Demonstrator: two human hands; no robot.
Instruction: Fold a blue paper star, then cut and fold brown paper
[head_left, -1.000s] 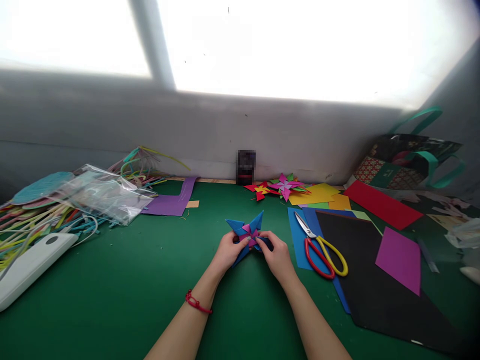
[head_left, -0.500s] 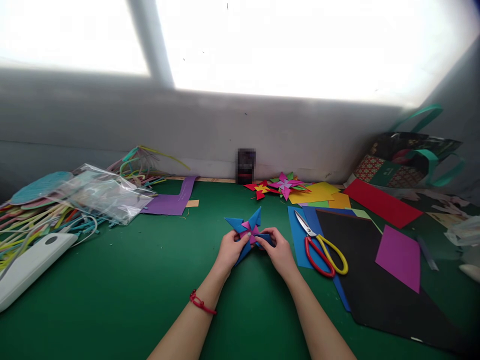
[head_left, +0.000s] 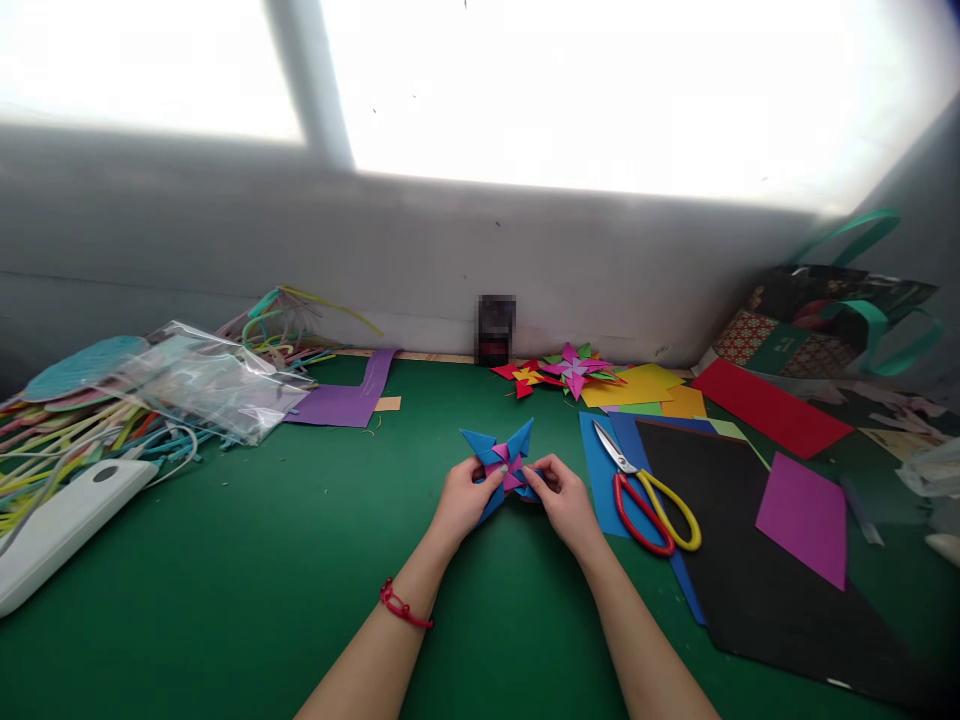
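Note:
Between my two hands is a folded paper star (head_left: 517, 440) with blue points and a pink centre. My left hand (head_left: 463, 497) pinches its left side, the thumb lying near the pink middle. On the opposite side my right hand (head_left: 559, 495) grips a blue point between thumb and fingers. Parts of the lower and right points are hidden by my fingers. A red cord bracelet (head_left: 405, 606) circles my left wrist. Scissors (head_left: 645, 495) with one red and one yellow handle lie to the right of my right hand, on blue and black sheets.
Finished paper stars (head_left: 574, 370) lie at the back by yellow paper (head_left: 634, 386). A black sheet (head_left: 720, 530), a purple sheet (head_left: 802, 520) and a red sheet (head_left: 772, 408) are at right. Left are pipe cleaners (head_left: 45, 440), a clear bag (head_left: 217, 380) and a white device (head_left: 75, 535).
The star has turned slightly and shifted a little to the right. My right thumb has moved from the blue point in closer to the pink centre. Both hands keep hold.

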